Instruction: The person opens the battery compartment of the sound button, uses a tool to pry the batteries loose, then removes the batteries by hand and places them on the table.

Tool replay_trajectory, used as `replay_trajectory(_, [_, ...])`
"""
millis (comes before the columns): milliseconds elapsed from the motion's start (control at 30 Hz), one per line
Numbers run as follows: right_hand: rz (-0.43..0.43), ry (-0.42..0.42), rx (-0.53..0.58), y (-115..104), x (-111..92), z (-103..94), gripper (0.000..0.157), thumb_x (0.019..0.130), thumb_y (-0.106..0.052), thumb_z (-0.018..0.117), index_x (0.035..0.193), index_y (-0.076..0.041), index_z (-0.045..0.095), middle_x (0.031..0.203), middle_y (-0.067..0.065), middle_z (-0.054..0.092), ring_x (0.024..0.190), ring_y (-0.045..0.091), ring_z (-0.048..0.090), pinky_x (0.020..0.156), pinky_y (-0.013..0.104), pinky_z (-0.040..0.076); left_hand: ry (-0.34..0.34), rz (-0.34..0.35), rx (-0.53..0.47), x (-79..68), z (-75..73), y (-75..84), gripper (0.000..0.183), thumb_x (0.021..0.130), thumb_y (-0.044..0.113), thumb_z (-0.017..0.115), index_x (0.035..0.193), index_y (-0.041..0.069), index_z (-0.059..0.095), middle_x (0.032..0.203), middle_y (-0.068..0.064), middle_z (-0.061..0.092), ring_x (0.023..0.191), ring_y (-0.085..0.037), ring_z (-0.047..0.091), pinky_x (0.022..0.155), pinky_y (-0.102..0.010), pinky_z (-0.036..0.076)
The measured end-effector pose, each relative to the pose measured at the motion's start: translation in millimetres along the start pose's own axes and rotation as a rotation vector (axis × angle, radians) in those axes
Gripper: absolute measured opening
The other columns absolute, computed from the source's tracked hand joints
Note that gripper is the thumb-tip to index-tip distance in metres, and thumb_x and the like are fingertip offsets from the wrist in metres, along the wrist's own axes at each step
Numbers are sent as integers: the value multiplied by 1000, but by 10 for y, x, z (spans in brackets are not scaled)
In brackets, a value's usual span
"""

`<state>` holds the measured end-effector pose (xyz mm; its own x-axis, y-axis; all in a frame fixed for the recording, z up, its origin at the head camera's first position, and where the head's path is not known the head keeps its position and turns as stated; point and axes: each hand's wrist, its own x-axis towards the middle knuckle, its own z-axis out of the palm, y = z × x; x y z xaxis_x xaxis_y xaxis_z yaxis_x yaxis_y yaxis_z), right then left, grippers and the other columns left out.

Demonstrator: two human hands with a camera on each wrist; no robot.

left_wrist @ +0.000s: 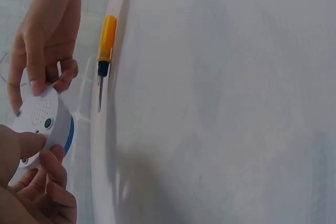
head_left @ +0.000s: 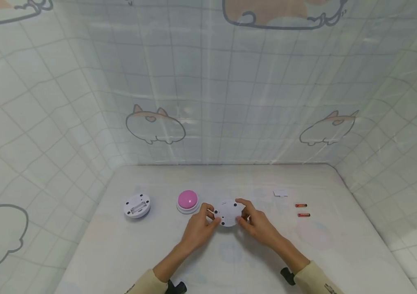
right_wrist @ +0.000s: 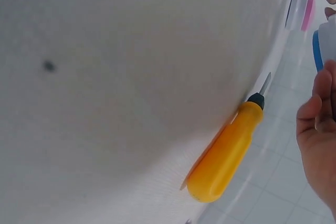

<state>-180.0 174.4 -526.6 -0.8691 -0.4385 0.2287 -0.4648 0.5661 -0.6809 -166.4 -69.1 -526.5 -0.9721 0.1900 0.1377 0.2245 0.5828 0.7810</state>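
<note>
Both hands hold a round white push-button device point(head_left: 227, 213) with its underside turned up, showing dark round feet and a patch of small holes. A blue edge point(left_wrist: 70, 132) shows on its far side in the left wrist view. My left hand point(head_left: 199, 228) pinches its left rim, the thumb on the underside. My right hand point(head_left: 260, 226) grips the right rim between thumb and fingers. In the wrist views, a yellow screwdriver point(right_wrist: 226, 153) with a black collar and a metal shaft lies on the table close to the hands.
A pink-topped button point(head_left: 188, 200) stands left of the hands. Farther left, another white device point(head_left: 137, 206) lies upside down, its battery compartment uncovered. On the right are a small white cover point(head_left: 280, 193) and two red batteries point(head_left: 301, 205). Patterned curtains surround the white table point(head_left: 230, 261).
</note>
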Motion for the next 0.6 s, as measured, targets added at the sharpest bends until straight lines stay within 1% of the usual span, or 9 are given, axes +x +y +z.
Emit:
replay_trajectory(100, [0, 31, 3, -7, 13, 1, 56, 98, -17, 67, 147, -24, 41, 86, -14, 59, 68, 12, 55, 60, 22, 47, -17, 2, -9, -11, -1, 14, 37, 94, 24, 72, 120, 8, 51, 94, 0, 72, 61, -3, 56, 56, -23, 44])
replay_trajectory(167, [6, 44, 9, -11, 19, 1, 54, 97, -16, 67, 145, -22, 44, 87, -14, 59, 68, 14, 54, 60, 22, 46, -21, -1, -12, -17, 0, 22, 40, 93, 23, 72, 122, 7, 50, 92, -1, 72, 61, -3, 56, 56, -23, 44])
replay_trajectory(333, [19, 80, 4, -6, 25, 12, 49, 96, -15, 70, 140, -20, 50, 89, -15, 59, 71, 12, 53, 60, 22, 45, -18, -3, -14, -13, 9, 25, 42, 92, 24, 73, 122, 10, 47, 87, 1, 73, 61, -2, 57, 56, -22, 44])
replay_trajectory(433, [18, 95, 4, -4, 28, 19, 49, 94, -15, 72, 140, -18, 52, 89, -15, 59, 70, 11, 51, 61, 22, 44, -13, 2, -20, -3, 12, 21, 43, 92, 24, 74, 123, 11, 47, 84, 2, 73, 61, -1, 58, 57, -22, 45])
replay_trajectory(600, [11, 77, 0, -4, 34, 14, 52, 95, -16, 71, 143, -19, 50, 89, -15, 60, 74, 7, 53, 63, 22, 45, -8, 4, -36, 13, 14, 19, 42, 93, 23, 73, 122, 11, 46, 82, 0, 73, 62, -2, 60, 58, -23, 47])
